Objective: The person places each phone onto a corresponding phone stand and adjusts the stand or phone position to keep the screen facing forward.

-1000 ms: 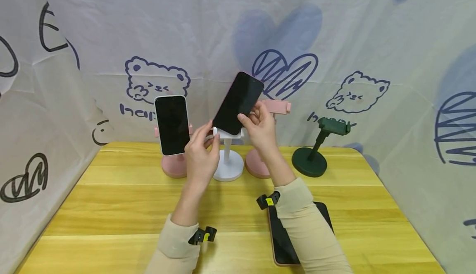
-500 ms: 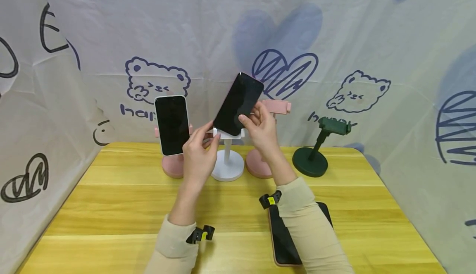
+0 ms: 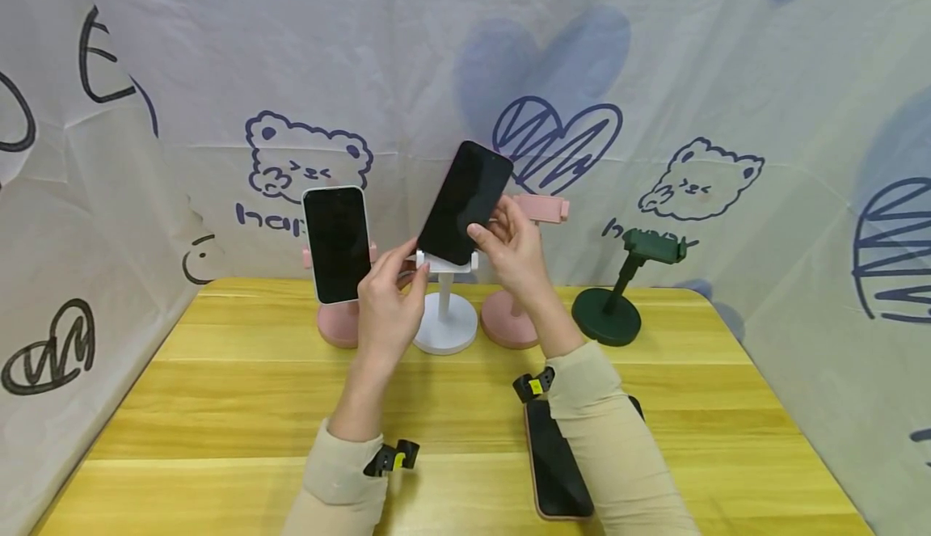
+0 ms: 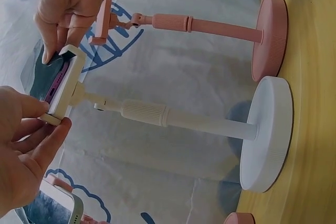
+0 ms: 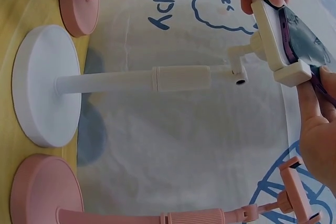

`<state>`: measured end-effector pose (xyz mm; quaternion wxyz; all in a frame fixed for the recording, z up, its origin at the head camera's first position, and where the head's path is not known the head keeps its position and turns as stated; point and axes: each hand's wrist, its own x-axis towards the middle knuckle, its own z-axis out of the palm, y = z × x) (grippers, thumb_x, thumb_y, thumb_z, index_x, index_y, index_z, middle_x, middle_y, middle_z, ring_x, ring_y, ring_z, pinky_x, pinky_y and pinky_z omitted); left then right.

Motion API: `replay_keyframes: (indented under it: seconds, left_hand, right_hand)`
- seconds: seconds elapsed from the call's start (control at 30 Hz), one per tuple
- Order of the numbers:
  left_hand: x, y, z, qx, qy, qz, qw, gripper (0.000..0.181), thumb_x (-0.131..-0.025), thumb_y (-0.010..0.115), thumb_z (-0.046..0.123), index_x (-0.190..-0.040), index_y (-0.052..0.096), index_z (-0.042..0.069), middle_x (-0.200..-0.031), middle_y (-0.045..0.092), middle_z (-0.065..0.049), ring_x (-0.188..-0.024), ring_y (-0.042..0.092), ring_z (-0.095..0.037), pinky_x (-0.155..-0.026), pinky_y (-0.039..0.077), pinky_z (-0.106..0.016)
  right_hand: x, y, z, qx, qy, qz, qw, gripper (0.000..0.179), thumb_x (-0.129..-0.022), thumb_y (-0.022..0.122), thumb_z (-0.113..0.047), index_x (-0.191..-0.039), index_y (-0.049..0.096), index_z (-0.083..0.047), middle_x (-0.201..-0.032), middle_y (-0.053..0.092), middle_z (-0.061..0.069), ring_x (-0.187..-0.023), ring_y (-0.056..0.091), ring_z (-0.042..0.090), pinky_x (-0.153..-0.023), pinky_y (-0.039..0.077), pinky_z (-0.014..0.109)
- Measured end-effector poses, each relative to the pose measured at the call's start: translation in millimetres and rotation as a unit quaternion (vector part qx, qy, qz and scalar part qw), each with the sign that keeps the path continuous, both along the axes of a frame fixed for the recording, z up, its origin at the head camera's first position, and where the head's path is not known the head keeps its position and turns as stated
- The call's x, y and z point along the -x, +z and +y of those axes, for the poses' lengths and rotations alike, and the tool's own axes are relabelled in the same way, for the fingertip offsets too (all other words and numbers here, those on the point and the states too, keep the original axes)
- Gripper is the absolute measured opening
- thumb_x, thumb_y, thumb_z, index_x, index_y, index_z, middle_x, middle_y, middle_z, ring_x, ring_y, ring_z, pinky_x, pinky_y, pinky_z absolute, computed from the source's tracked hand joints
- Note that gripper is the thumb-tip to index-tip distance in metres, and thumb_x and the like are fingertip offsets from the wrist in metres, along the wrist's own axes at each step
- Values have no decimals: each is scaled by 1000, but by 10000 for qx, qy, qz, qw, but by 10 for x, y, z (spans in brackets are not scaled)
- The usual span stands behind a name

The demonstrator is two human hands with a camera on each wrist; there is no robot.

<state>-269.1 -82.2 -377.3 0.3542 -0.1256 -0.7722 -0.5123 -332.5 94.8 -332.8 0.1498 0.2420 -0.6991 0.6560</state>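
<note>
A dark-screened phone with a purple edge (image 3: 465,203) leans to the right, its lower end in the clamp of the white phone stand (image 3: 445,330). My right hand (image 3: 516,253) holds the phone's right side, thumb on the screen and fingers behind. With thumb and fingers, my left hand (image 3: 393,301) pinches the left end of the clamp. In the left wrist view the white clamp (image 4: 67,87) surrounds the phone's lower edge (image 4: 55,83). Seen from the right wrist, the phone sits tilted between the clamp's ends.
A light-framed phone (image 3: 337,245) stands in a pink stand (image 3: 339,326) at the left. Right of the white stand are another pink stand (image 3: 541,208) and a dark green stand (image 3: 606,318). A black-screened tablet or phone (image 3: 556,463) lies partly under my right sleeve.
The phone has shifted very slightly left at its top, still tilted. My right forearm has moved a little to the right. My left hand has barely moved.
</note>
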Motion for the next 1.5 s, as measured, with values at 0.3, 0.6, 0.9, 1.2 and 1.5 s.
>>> replay_keyframes:
  seconds: [0.3,0.6,0.9,1.2,1.5]
  left_hand:
    - [-9,-3,7,227,148,109,9996,36,-97,71,1,-132,66,-5,-121,68,-22,-100,73,-30,-91,62,-39]
    - [-18,-6,-1,462,356,179,9981,32,-99,69,1,-130,67,-4,-123,66,-22,-100,74,-32,-90,62,-41]
    - [-21,19,-27,534,387,127,9977,29,-99,69,1,-128,69,-3,-122,67,-21,-100,74,-31,-96,59,-42]
    - [-26,24,-49,439,318,54,9985,28,-98,69,1,-126,70,-3,-122,67,-20,-101,73,-31,-102,56,-42]
    - [-22,9,-61,197,204,34,9996,29,-97,70,4,-125,72,-3,-120,68,-19,-100,72,-29,-107,52,-39]
  right_hand:
    - [-2,26,21,-148,40,-43,9999,54,-97,69,4,-147,50,5,-135,63,24,-115,66,33,-95,59,28]
    - [7,68,47,-421,81,139,9990,51,-96,71,5,-144,53,5,-127,66,23,-104,67,28,-90,60,26]
    - [20,121,76,-906,149,134,9957,52,-97,71,1,-146,53,2,-122,68,21,-99,66,27,-83,60,22]
    - [3,182,86,-1482,65,-132,9888,57,-100,70,-5,-152,49,-3,-127,66,17,-109,63,28,-98,58,37]
    - [2,241,92,-1733,148,-292,9843,60,-100,69,-7,-156,46,-6,-128,66,15,-112,61,28,-102,56,43]
